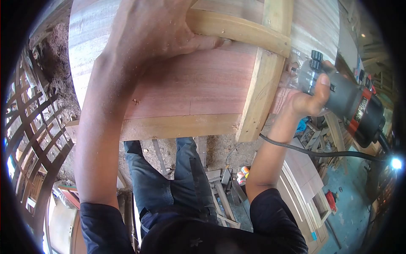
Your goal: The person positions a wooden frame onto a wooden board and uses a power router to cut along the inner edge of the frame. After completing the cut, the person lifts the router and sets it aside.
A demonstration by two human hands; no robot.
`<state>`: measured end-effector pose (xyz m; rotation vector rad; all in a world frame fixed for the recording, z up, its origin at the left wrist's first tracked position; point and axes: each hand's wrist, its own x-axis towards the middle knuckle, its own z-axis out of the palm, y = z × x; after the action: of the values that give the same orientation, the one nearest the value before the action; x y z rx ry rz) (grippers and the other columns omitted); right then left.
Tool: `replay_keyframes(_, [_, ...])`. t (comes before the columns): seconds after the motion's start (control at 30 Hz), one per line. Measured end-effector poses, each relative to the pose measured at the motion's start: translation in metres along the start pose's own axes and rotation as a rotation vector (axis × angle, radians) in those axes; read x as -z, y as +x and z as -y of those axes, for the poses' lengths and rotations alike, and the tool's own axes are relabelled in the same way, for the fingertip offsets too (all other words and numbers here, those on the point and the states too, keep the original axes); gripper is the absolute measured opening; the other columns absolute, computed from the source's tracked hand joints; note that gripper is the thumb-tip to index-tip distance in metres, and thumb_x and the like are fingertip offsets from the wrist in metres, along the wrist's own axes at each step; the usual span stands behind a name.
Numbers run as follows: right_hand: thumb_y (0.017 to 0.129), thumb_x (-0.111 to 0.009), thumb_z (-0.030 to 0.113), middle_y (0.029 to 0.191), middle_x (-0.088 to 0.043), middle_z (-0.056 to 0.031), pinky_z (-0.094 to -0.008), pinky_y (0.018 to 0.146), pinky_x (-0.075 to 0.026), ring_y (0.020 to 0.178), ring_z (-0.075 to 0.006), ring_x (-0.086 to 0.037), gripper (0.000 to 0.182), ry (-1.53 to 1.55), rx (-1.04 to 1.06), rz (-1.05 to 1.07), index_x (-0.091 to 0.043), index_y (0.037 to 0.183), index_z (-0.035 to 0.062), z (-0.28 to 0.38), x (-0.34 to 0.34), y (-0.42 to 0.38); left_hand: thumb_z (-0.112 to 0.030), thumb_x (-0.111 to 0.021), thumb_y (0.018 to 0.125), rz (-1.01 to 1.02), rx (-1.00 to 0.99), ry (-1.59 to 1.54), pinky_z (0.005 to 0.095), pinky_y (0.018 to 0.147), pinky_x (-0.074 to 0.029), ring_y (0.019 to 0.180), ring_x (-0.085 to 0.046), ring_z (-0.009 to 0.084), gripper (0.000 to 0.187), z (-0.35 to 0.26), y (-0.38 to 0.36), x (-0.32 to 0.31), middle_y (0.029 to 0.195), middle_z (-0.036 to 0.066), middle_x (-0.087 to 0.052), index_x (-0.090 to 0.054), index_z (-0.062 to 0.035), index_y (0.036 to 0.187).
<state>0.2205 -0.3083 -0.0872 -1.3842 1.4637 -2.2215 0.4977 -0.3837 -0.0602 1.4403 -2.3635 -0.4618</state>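
Note:
My right hand (315, 95) is wrapped around a trim router (344, 93) with a dark body, a red label band and a clear base. The router is tilted, its base against the outer side of a wooden frame (264, 91) near the corner joint. My left hand (156, 29) grips the frame's upper rail (237, 29), the thumb stretched along its near side; the other fingers are hidden. Beneath the frame is a reddish wood board (190, 84) with a pale front edge. The router bit cannot be seen.
A black power cord (321, 153) runs from the router across my right forearm. Wooden panels (302, 169) and scrap pieces (226, 201) lie on the floor at the right. A lattice (31, 114) stands at the left, and a bright light shows at the right edge.

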Motion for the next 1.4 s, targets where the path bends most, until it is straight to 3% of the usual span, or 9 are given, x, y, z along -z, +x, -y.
replay_keyframes(0.07, [0.069, -0.077, 0.009, 0.102, -0.064, -0.0239, -0.0437, 0.085, -0.06, 0.089, -0.0312, -0.066, 0.069, 0.002, -0.025, 0.012, -0.049, 0.13, -0.0078, -0.001, 0.002, 0.002, -0.047, -0.094, 0.067, -0.043, -0.091, -0.061, 0.0423, 0.089, -0.063, 0.103, -0.071, 0.0288, 0.105, 0.013, 0.007, -0.011, 0.135, 0.012, -0.058, -0.05, -0.007, 0.153])
replay_keyframes(0.17, [0.07, -0.077, 0.009, 0.103, -0.065, -0.0226, -0.0434, 0.085, -0.06, 0.09, -0.0297, -0.066, 0.069, 0.003, -0.033, -0.016, -0.049, 0.131, -0.0069, -0.002, -0.003, 0.002, -0.046, -0.095, 0.067, 0.057, 0.024, -0.006, 0.043, 0.09, -0.063, 0.105, -0.071, 0.0282, 0.103, 0.002, 0.002, 0.002, 0.134, 0.011, -0.058, -0.052, -0.0066, 0.151])
replay_keyframes(0.3, [0.071, -0.077, 0.01, 0.103, -0.065, -0.0216, -0.0432, 0.087, -0.06, 0.09, -0.0286, -0.066, 0.068, -0.011, -0.025, 0.023, -0.049, 0.131, -0.0057, -0.004, -0.002, 0.005, -0.046, -0.094, 0.067, 0.003, -0.037, -0.029, 0.0429, 0.09, -0.063, 0.103, -0.071, 0.0286, 0.102, 0.013, 0.005, -0.009, 0.134, 0.011, -0.057, -0.052, -0.0072, 0.151])
replay_keyframes(0.6, [0.072, -0.077, 0.01, 0.105, -0.065, -0.0191, -0.0425, 0.089, -0.059, 0.092, -0.0275, -0.066, 0.063, 0.003, -0.005, 0.025, -0.052, 0.129, -0.0037, -0.008, -0.007, 0.012, -0.043, -0.094, 0.066, 0.01, -0.006, 0.01, 0.0458, 0.091, -0.063, 0.109, -0.069, 0.0343, 0.103, 0.009, 0.005, -0.003, 0.136, 0.013, -0.054, -0.049, -0.0089, 0.152])
replay_keyframes(1.0, [0.075, -0.076, 0.012, 0.11, -0.064, -0.0173, -0.0393, 0.091, -0.058, 0.096, -0.0253, -0.066, 0.06, 0.022, -0.124, 0.028, -0.053, 0.128, -0.004, -0.025, 0.0, 0.016, -0.046, -0.095, 0.065, -0.09, -0.126, -0.009, 0.0467, 0.096, -0.062, 0.119, -0.064, 0.038, 0.106, 0.02, 0.004, -0.012, 0.134, 0.016, -0.053, -0.047, -0.0097, 0.152])
replay_keyframes(1.07, [0.081, -0.073, 0.022, 0.107, -0.066, -0.0151, -0.0369, 0.086, -0.058, 0.093, -0.0238, -0.068, 0.05, -0.012, -0.145, 0.047, -0.062, 0.121, -0.0066, -0.029, 0.003, 0.017, -0.047, -0.095, 0.066, -0.08, -0.128, -0.004, 0.0467, 0.098, -0.062, 0.122, -0.063, 0.0404, 0.107, 0.02, 0.003, -0.011, 0.136, 0.018, -0.052, -0.046, -0.0106, 0.153])
replay_keyframes(1.4, [0.081, -0.074, 0.023, 0.109, -0.065, -0.0139, -0.0361, 0.089, -0.055, 0.095, -0.0241, -0.066, 0.051, -0.064, -0.063, 0.05, -0.064, 0.12, -0.0074, -0.033, -0.005, 0.022, -0.045, -0.097, 0.064, -0.119, -0.125, 0.04, 0.0489, 0.107, -0.056, 0.135, -0.056, 0.0437, 0.111, 0.019, -0.001, -0.013, 0.148, 0.024, -0.046, -0.044, -0.0118, 0.155])
